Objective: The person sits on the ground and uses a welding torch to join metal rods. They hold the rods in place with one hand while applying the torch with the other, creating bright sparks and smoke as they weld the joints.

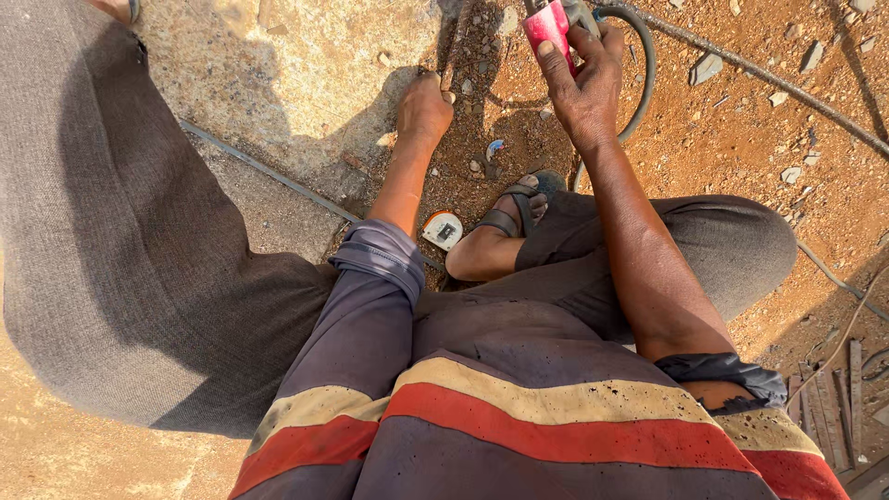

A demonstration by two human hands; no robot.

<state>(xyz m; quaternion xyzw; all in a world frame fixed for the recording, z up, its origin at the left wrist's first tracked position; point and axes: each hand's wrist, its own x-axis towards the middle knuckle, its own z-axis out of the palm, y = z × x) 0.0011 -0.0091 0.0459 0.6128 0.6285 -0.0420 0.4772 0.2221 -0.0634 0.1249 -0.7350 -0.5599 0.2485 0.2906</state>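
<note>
Red gravelly ground (741,120); right hand (583,83) gripping red tool (548,26), left hand (424,106) pinching rod (454,46).

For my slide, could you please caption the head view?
Seated on gravel, right hand grips a red tool; left hand presses the ground.

Bare dirt open right, stones (707,67) scattered — cable (643,79), foot (507,231) crowding centre

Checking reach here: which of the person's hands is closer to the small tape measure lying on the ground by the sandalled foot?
Left. The left hand rests on the ground directly above the tape measure in the picture. The right hand is farther up and to the right, gripping a red-handled tool.
</note>
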